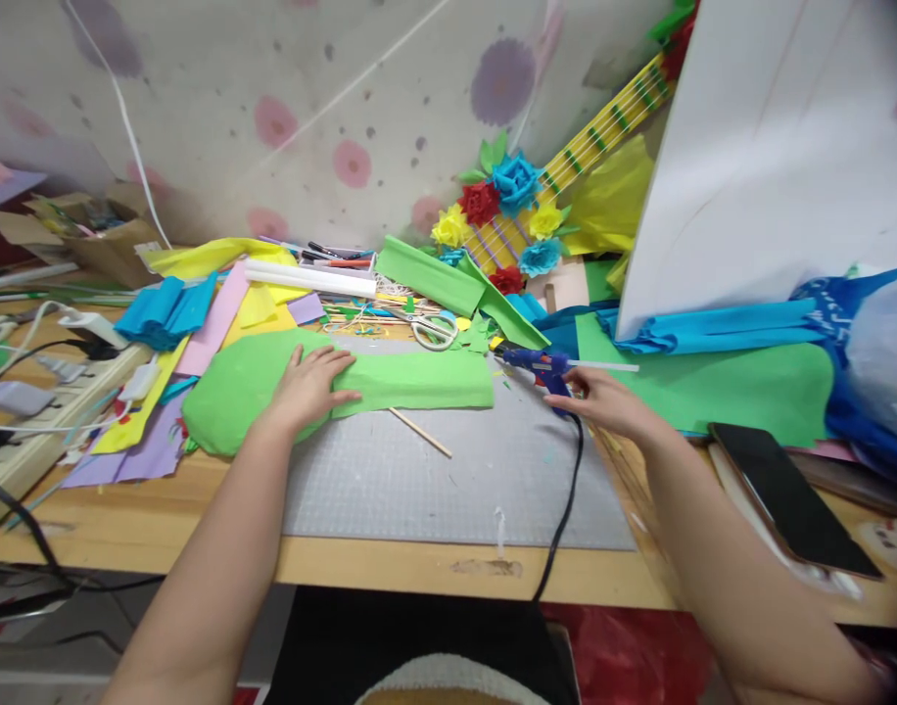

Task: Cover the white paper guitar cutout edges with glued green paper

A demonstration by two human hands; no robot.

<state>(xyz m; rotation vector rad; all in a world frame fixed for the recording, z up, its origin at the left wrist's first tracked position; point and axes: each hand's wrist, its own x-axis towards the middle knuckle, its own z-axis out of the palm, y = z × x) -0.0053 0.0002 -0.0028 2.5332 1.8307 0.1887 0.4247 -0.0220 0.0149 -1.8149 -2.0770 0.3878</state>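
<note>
Left hand (312,387) on the green shape (232,392), right hand (602,406) on the glue gun (543,367)

The green shape lies on the table (331,560), left of centre — its rounded end on the left, its long strip reaching right across the upper part of the grey mat (419,480). The left hand rests palm down where the rounded end meets the strip. Its fingers are extended and fairly close together, the thumb somewhat apart, gripping nothing.

The right hand has its thumb and fingers narrowed around the glue gun's handle. The yellow-tipped nozzle points left, near the strip's right end, and a white glue stick (608,366) juts from the back. Whether the gun bears on the mat I cannot tell. Its black cord (568,499) runs down over the table's front edge.

A thin wooden stick (420,433) slants on the mat just below the strip; scissors (435,334) lie above it. A phone (793,499) is near the right forearm. To the left are blue paper (165,311) and a power strip (59,421). Behind, a yellow guitar (602,137) with paper flowers (517,183) leans up beside a white board (772,166).
</note>
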